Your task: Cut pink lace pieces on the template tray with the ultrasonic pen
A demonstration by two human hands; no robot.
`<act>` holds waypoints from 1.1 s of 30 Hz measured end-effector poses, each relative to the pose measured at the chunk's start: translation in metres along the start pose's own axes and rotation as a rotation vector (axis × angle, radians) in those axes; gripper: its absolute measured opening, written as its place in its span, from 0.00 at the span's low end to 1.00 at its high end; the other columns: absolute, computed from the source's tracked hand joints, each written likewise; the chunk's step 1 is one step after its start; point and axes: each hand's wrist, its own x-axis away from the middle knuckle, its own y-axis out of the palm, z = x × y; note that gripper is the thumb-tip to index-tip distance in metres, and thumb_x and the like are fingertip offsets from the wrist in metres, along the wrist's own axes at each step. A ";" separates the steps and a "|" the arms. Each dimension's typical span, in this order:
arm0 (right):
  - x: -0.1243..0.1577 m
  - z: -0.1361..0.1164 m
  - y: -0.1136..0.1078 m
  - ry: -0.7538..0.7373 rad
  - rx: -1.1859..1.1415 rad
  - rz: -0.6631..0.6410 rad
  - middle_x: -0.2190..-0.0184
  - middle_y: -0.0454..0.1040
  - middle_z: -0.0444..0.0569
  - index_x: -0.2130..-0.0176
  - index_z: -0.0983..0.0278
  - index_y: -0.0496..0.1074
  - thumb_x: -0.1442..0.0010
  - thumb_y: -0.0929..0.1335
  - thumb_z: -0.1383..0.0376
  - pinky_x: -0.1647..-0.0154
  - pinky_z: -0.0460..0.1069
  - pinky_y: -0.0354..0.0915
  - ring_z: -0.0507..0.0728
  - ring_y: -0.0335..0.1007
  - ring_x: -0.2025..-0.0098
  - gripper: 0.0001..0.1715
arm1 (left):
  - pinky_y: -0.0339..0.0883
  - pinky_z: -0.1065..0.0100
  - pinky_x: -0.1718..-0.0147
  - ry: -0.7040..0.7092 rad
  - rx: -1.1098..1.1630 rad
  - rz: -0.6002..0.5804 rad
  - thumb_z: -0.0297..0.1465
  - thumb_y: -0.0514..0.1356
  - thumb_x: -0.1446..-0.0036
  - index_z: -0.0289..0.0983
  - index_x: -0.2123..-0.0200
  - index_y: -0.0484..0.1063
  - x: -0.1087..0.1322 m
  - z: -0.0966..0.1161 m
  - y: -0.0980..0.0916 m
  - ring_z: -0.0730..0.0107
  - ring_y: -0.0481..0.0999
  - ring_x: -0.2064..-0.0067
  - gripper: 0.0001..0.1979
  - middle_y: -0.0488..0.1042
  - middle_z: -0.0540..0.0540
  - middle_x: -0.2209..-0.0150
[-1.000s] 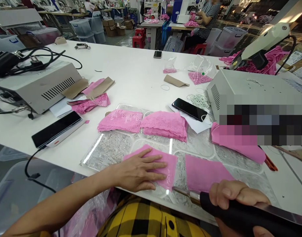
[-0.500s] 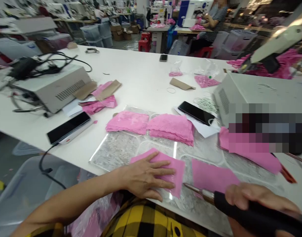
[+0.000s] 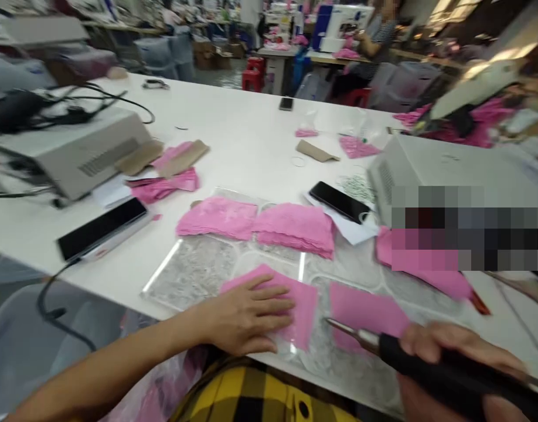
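My left hand (image 3: pixel 247 315) lies flat with fingers spread on a pink fabric piece (image 3: pixel 302 305) that rests on a clear plate (image 3: pixel 190 272) at the table's front edge. My right hand (image 3: pixel 453 351) is wrapped round the black handle of a hot cutting tool (image 3: pixel 409 360); its metal tip points left at the gap between that piece and a second pink piece (image 3: pixel 365 313). Two stacks of pink lace (image 3: pixel 218 215) (image 3: pixel 295 225) lie at the far side of the plate.
A phone (image 3: pixel 99 227) with a cable lies at the left, another phone (image 3: pixel 339 200) on white paper at the right. Grey machine boxes stand left (image 3: pixel 71 155) and right (image 3: pixel 427 164). More pink fabric (image 3: pixel 163 186) and cardboard lie behind. A person sits at a sewing machine far back.
The view has shifted and blurred slightly. My left hand stays flat on the pink piece, and the tool tip has kept close to the gap between the two pieces.
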 end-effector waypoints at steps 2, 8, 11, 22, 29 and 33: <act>-0.011 -0.001 0.017 -0.113 0.003 0.028 0.67 0.71 0.45 0.64 0.63 0.72 0.51 0.69 0.60 0.69 0.53 0.68 0.53 0.65 0.72 0.13 | 0.38 0.52 0.31 0.039 0.023 -0.005 0.40 0.54 0.33 0.34 0.41 0.67 0.000 -0.004 -0.001 0.57 0.57 0.32 0.23 0.68 0.41 0.38; -0.028 0.008 0.041 -0.231 0.024 0.048 0.72 0.70 0.45 0.67 0.63 0.72 0.55 0.65 0.62 0.76 0.51 0.62 0.52 0.62 0.77 0.14 | 0.32 0.55 0.30 0.089 0.014 -0.029 0.41 0.52 0.31 0.35 0.42 0.68 -0.003 -0.004 -0.003 0.58 0.57 0.32 0.21 0.68 0.43 0.38; -0.028 0.014 0.042 -0.226 0.011 0.060 0.72 0.70 0.46 0.67 0.63 0.72 0.56 0.64 0.63 0.76 0.51 0.62 0.52 0.62 0.77 0.14 | 0.32 0.55 0.30 0.085 0.016 -0.037 0.41 0.52 0.31 0.35 0.43 0.69 -0.004 -0.003 -0.003 0.59 0.57 0.32 0.21 0.69 0.44 0.39; -0.032 0.022 0.042 -0.221 -0.001 0.050 0.70 0.69 0.46 0.66 0.63 0.73 0.55 0.64 0.63 0.75 0.51 0.63 0.52 0.63 0.76 0.14 | 0.24 0.50 0.31 0.070 0.044 -0.158 0.38 0.54 0.32 0.40 0.38 0.64 -0.005 -0.005 -0.004 0.60 0.51 0.30 0.22 0.61 0.47 0.34; -0.034 0.025 0.041 -0.244 -0.028 0.013 0.69 0.70 0.46 0.65 0.63 0.74 0.51 0.66 0.63 0.76 0.51 0.64 0.52 0.64 0.77 0.12 | 0.16 0.52 0.33 0.084 0.003 -0.241 0.43 0.50 0.31 0.38 0.34 0.58 -0.006 -0.007 -0.005 0.60 0.45 0.28 0.26 0.55 0.46 0.32; -0.034 0.025 0.043 -0.237 -0.049 0.030 0.69 0.70 0.47 0.65 0.63 0.74 0.51 0.68 0.62 0.75 0.51 0.64 0.52 0.64 0.76 0.12 | 0.17 0.50 0.32 0.096 0.007 -0.261 0.43 0.49 0.30 0.41 0.34 0.58 -0.007 -0.008 -0.006 0.59 0.45 0.28 0.26 0.54 0.48 0.31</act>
